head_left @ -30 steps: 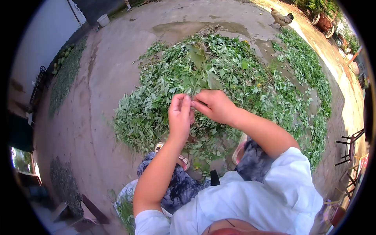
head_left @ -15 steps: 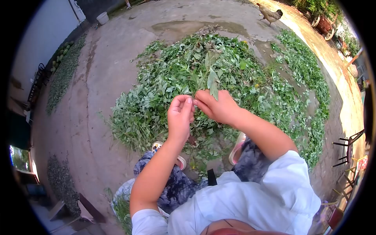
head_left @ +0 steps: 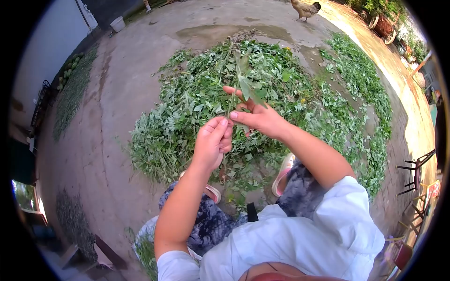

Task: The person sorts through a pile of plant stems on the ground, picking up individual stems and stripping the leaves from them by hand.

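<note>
1. Head view: the left hand (head_left: pixel 212 140) pinches a leafy stem (head_left: pixel 243 75) above the near side of the heap of cut greens (head_left: pixel 187 98);
2. the right hand (head_left: pixel 260 119) is unclenched beside the stem; whether it touches it, I cannot tell;
3. broad leaves (head_left: pixel 252 91) are on the upper stem; below the left hand it seems bare; the heap is large.

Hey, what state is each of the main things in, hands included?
Sprig, held, leaves on
Left hand, fingers closed on the sprig
Right hand, fingers parted at the sprig
Greens, loosely heaped
Shoes, worn
Hen, standing
Bucket, upright
Ground, bare in places, with a dark patch, perhaps damp
</note>
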